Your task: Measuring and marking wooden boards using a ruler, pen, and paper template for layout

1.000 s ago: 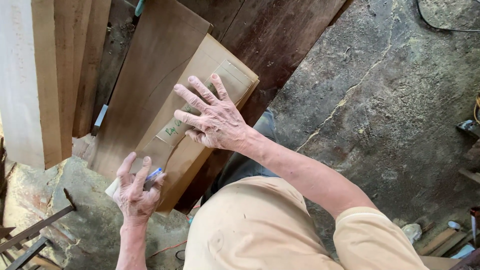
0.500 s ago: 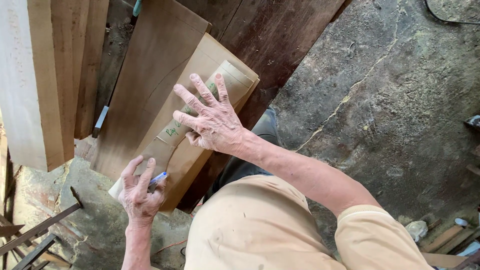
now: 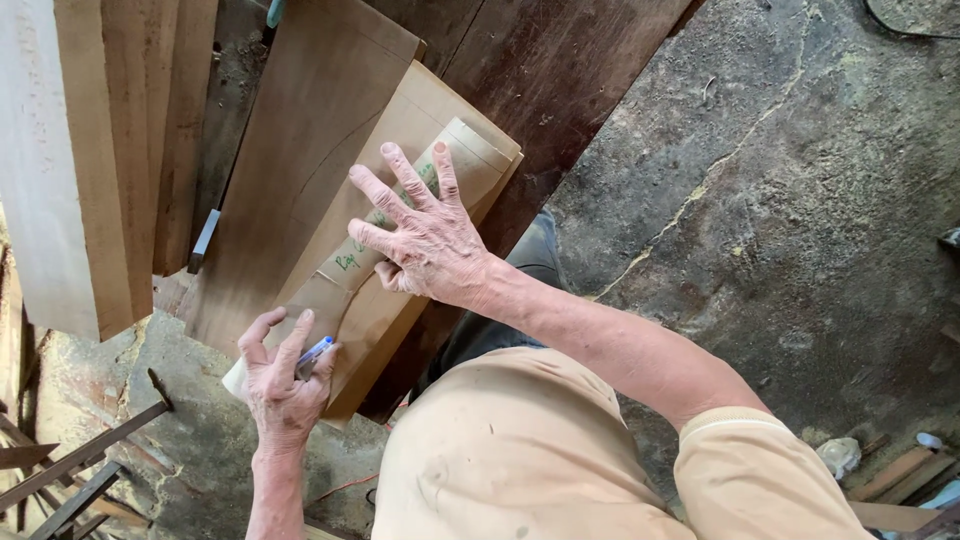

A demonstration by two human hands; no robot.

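Pressing down flat, the right hand (image 3: 425, 240) is spread across a thin curved template (image 3: 395, 235), its fingers (image 3: 385, 195) splayed wide and laid along the template's length, evidently so that the piece is kept from shifting on the light board (image 3: 400, 150) beneath. No object is gripped by this hand; it bears on the template by palm and finger contact only.

A blue pen (image 3: 313, 352) is held in the left hand (image 3: 283, 375), pinched between thumb and forefinger with the remaining fingers curled, its tip brought against the lower end of the template where that end meets the near edge of the light board. The placement is judged consistent with an outline being traced along the template's edge. Whether the tip is actually touching the wood cannot be told.

The template lies diagonally on the light board, which rests on a wider brown board (image 3: 300, 140), and both are leaned over dark planks (image 3: 560, 80). Pale timber lengths (image 3: 70, 150) are stood at the left. A cracked concrete floor (image 3: 800, 200) is seen to the right, and metal bars (image 3: 90, 450) lie at the lower left.
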